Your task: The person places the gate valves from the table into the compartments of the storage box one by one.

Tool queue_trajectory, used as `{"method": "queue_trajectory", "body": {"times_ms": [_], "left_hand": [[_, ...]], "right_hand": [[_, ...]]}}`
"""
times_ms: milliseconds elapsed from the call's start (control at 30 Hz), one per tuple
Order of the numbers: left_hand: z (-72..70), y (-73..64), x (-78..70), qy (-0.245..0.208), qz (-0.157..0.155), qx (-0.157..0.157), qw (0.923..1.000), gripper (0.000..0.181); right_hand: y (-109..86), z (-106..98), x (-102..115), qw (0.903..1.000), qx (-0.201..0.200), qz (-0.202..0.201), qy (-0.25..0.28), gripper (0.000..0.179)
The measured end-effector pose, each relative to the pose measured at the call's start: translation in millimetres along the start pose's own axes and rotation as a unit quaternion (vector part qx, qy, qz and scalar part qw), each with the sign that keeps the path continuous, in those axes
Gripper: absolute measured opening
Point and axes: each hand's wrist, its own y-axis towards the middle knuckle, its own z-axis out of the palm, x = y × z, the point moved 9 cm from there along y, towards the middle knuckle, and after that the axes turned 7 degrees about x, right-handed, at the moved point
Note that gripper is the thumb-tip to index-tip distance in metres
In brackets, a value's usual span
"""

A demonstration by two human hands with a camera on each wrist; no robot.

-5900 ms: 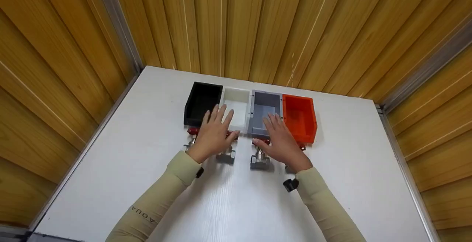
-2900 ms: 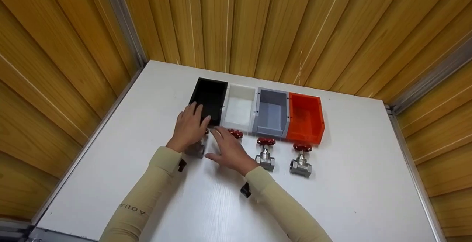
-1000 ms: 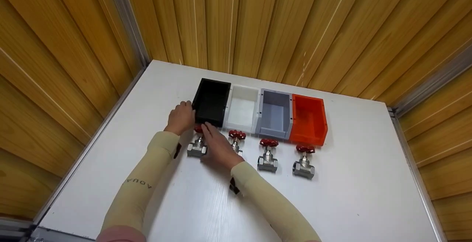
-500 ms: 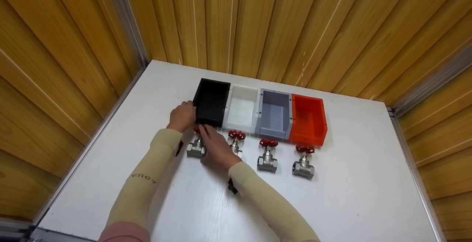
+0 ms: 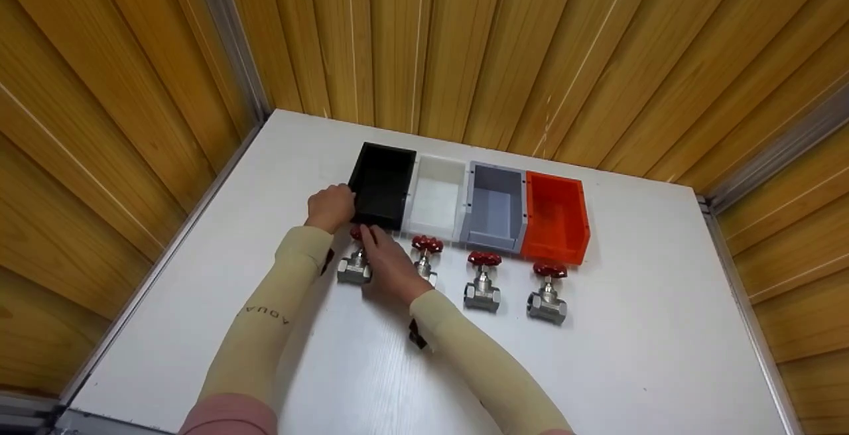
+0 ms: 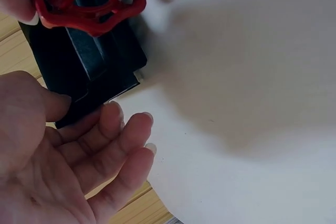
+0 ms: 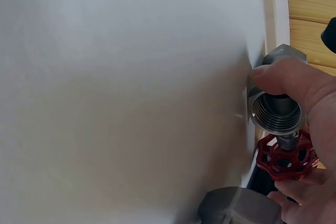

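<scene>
My left hand (image 5: pixel 331 207) holds the left wall of a black bin (image 5: pixel 383 186); the left wrist view shows the thumb at its rim and the fingers curled outside. My right hand (image 5: pixel 396 266) grips the leftmost gate valve (image 5: pixel 353 269), a silver body with a red handwheel (image 6: pixel 94 27). In the right wrist view the thumb lies across the valve's threaded body (image 7: pixel 278 115), the other fingers by the handwheel. A second valve (image 5: pixel 426 246) sits just right of that hand, partly hidden by it.
White (image 5: pixel 436 196), grey (image 5: pixel 494 206) and orange (image 5: pixel 557 216) bins adjoin the black one in a row. Two more red-wheeled valves, a third (image 5: pixel 483 282) and a fourth (image 5: pixel 548 294), lie in front. Wood-patterned walls (image 5: pixel 438 44) border the white table (image 5: pixel 597 369).
Both hands have moved left from above the bins and valves. The left now holds the black bin's side, the right the leftmost valve. During the last second they have barely moved.
</scene>
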Motion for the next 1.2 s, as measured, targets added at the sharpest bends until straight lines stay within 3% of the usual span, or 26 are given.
{"method": "queue_trajectory", "body": {"times_ms": [100,400,800,967,1200], "left_hand": [[0.4,0.3,-1.0,0.001,-0.002,0.006,1.0000,0.038],[1.1,1.7,-2.9,0.004,-0.007,0.017,0.9998,0.039],[5.7,1.2,-0.5,0.010,-0.017,0.045,0.9988,0.040],[7.0,1.3,-2.5,0.023,-0.011,0.057,0.9980,0.032],[5.4,2.2,-4.0,0.037,-0.009,0.058,0.9975,0.031]], "right_hand": [[0.4,1,1,0.9999,0.002,-0.002,-0.016,0.109],[0.7,-1,-4,0.9984,0.029,0.030,0.040,0.112],[-2.4,0,-6,0.9989,0.020,0.017,0.038,0.115],[-4.4,-2,-7,0.9990,0.021,0.018,0.036,0.107],[-4.4,-6,-14,0.9957,0.029,0.042,0.078,0.109]]}}
